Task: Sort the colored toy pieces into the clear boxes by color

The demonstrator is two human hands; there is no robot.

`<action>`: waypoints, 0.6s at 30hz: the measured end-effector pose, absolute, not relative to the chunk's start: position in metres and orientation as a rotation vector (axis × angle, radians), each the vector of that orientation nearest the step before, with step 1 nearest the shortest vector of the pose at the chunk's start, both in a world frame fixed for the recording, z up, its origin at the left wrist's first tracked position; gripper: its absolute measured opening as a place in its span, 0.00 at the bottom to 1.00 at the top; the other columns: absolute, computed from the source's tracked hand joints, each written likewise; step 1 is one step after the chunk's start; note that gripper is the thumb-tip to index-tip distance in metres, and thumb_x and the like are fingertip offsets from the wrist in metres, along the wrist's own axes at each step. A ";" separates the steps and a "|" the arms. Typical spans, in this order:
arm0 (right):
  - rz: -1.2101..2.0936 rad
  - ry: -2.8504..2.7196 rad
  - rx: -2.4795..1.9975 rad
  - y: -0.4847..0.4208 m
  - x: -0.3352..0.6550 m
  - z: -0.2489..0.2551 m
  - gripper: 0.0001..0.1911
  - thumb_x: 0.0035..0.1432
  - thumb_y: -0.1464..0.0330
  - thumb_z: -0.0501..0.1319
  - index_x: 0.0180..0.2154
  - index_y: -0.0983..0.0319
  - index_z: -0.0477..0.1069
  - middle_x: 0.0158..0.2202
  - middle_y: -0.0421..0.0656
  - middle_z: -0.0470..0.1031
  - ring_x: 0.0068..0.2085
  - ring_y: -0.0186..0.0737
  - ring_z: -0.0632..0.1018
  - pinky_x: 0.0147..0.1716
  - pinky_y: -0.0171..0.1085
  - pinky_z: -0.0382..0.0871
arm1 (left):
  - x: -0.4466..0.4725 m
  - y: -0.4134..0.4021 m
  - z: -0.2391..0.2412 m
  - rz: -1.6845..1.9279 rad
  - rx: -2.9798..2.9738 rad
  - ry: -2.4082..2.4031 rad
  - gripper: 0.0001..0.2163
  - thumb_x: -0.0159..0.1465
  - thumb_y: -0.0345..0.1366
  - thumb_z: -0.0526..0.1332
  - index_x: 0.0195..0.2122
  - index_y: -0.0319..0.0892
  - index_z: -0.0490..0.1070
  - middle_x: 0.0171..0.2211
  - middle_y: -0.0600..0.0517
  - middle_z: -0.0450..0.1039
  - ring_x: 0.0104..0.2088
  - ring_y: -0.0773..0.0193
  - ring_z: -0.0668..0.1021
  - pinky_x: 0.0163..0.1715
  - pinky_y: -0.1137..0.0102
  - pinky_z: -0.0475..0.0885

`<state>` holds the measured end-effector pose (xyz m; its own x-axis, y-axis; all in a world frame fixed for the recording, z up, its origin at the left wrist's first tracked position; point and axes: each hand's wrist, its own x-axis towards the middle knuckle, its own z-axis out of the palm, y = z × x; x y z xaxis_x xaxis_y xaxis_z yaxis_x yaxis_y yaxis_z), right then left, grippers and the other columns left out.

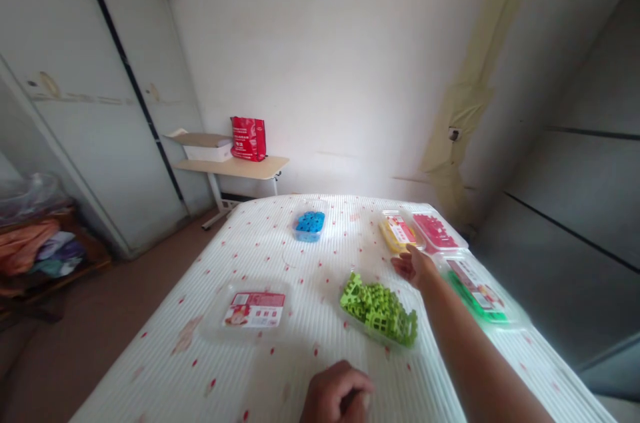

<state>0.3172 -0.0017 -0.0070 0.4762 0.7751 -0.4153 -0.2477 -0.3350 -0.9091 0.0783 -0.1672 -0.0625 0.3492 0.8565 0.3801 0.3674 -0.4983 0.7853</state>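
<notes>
My right hand reaches out at the near edge of a clear box of yellow pieces, its fingers partly extended. Whether it touches the box I cannot tell. Loosely curled, my left hand rests at the table's near side with nothing visible in it. Between the hands sits an uncovered clear tray heaped with light green lattice-like plastic pieces. To its left lies a clear lid with a red and white label. Right of my forearm is a labelled box of darker green pieces.
A box of pink-red pieces stands at the far right, and a box of blue pieces at the far middle. The table has a ribbed, red-spotted white cover. Behind it, a small desk bears a red bag.
</notes>
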 end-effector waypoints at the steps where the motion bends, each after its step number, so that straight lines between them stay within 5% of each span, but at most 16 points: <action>1: 1.118 -0.531 -1.638 -0.008 0.318 -0.006 0.12 0.62 0.66 0.51 0.31 0.66 0.66 0.21 0.41 0.72 0.19 0.34 0.74 0.19 0.35 0.70 | 0.069 -0.161 -0.052 1.115 2.043 1.072 0.10 0.52 0.24 0.55 0.27 0.42 0.74 0.21 0.54 0.73 0.22 0.71 0.73 0.24 0.79 0.67; 6: 0.942 -0.956 -1.731 -0.037 0.317 0.012 0.06 0.55 0.69 0.58 0.26 0.63 0.66 0.19 0.37 0.71 0.14 0.29 0.69 0.13 0.28 0.62 | -0.011 -0.119 -0.011 1.179 2.257 1.436 0.09 0.57 0.29 0.55 0.35 0.43 0.73 0.32 0.51 0.76 0.32 0.65 0.76 0.32 0.72 0.72; 10: 0.755 -1.444 -1.715 -0.037 0.296 0.039 0.06 0.55 0.69 0.55 0.28 0.63 0.68 0.22 0.38 0.73 0.18 0.29 0.72 0.16 0.28 0.64 | -0.076 -0.100 -0.021 0.761 2.635 1.623 0.25 0.48 0.32 0.64 0.50 0.49 0.69 0.51 0.49 0.72 0.50 0.52 0.72 0.48 0.56 0.69; 18: 0.651 -1.851 -1.631 -0.004 0.210 0.054 0.14 0.61 0.64 0.57 0.47 0.62 0.68 0.47 0.45 0.71 0.42 0.39 0.75 0.41 0.42 0.71 | -0.089 -0.101 -0.069 0.828 3.030 1.497 0.14 0.59 0.31 0.56 0.45 0.49 0.72 0.46 0.53 0.76 0.45 0.62 0.77 0.47 0.65 0.72</action>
<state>0.2103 -0.0044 0.0541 -0.0831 0.9910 0.1053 0.7071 0.1331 -0.6945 -0.0894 -0.1014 -0.0687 0.5301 0.6493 0.5453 0.8070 -0.5837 -0.0896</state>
